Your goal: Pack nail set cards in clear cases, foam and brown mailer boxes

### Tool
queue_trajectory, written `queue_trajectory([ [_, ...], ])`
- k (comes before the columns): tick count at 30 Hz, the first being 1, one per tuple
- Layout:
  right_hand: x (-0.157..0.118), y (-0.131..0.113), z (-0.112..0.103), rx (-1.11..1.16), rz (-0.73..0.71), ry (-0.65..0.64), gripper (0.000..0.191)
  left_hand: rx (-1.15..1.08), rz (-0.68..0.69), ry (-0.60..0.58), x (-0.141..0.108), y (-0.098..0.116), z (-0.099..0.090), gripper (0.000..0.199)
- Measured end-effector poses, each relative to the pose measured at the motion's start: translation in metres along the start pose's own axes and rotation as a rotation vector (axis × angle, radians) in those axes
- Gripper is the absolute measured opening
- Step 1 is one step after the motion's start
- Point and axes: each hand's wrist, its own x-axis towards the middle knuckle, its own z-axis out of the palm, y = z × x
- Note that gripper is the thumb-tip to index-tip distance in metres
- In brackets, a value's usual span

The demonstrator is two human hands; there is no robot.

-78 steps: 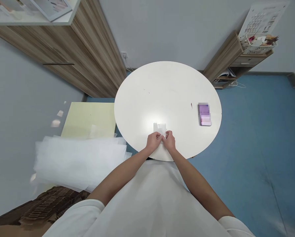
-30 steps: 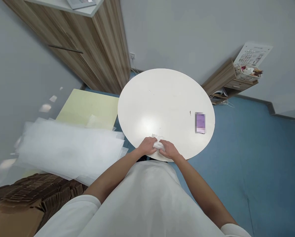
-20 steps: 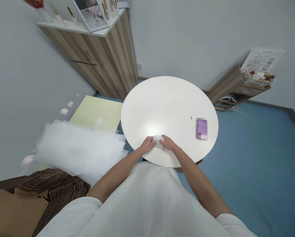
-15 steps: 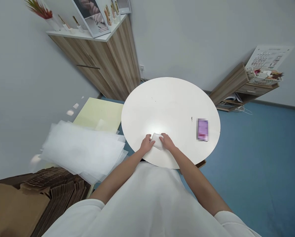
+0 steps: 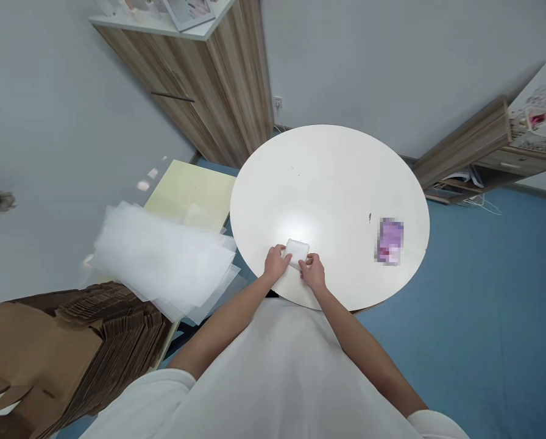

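Note:
A small, squarish white packet point(image 5: 297, 252), which looks wrapped in foam sheet, lies near the front edge of the round white table point(image 5: 332, 177). Against its left side my left hand point(image 5: 276, 262) is closed, thumb on top and fingers along the edge. My right hand point(image 5: 313, 270) pinches its lower right side between thumb and fingers. What is inside the wrapping is hidden. Further right on the tabletop lies a purple item point(image 5: 390, 241), blurred into blocks.
To the left, white foam sheets point(image 5: 163, 250) are piled on a pale yellow table point(image 5: 191, 189). Folded brown cardboard boxes point(image 5: 72, 347) stand at the lower left. Behind are a wood-grain cabinet point(image 5: 227, 79) and, at right, a low shelf unit point(image 5: 474, 146).
My right hand has shifted from the packet's upper right to its lower right side. The packet sits straighter and looks more squared. The whole view has tilted downward.

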Motion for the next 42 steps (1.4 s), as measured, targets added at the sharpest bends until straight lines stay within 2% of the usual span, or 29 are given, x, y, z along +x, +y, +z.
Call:
queue_trajectory([
  [5,0.005,-0.003,0.004,0.165,0.048,0.033,0.032,-0.144,-0.011,0.013,-0.005,-0.007,0.004,0.025],
  [9,0.01,-0.013,0.009,0.16,0.031,0.047,0.03,-0.299,-0.015,0.009,-0.006,-0.019,0.001,0.023],
  [12,0.018,-0.027,0.022,0.122,0.028,0.046,0.034,-0.357,0.024,0.032,-0.001,-0.031,-0.008,0.026],
  [16,0.03,-0.052,0.052,0.065,-0.019,0.014,0.036,-0.334,0.127,0.114,0.014,-0.047,-0.031,0.036],
  [21,0.045,-0.086,0.094,0.04,-0.063,-0.045,0.028,-0.235,0.154,0.149,0.044,-0.065,-0.072,0.031],
  [26,0.063,-0.115,0.125,0.14,-0.045,-0.107,0.026,-0.253,0.166,0.192,0.078,-0.081,-0.104,0.028],
  [30,0.075,-0.131,0.142,0.241,-0.01,-0.13,0.025,-0.257,0.183,0.234,0.099,-0.092,-0.119,0.026],
  [35,0.08,-0.136,0.151,0.24,0.0,-0.077,0.019,-0.265,0.211,0.223,0.113,-0.104,-0.124,0.025],
  [42,0.082,-0.137,0.146,0.202,0.059,-0.073,0.019,-0.32,0.166,0.171,0.119,-0.107,-0.126,0.026],
])
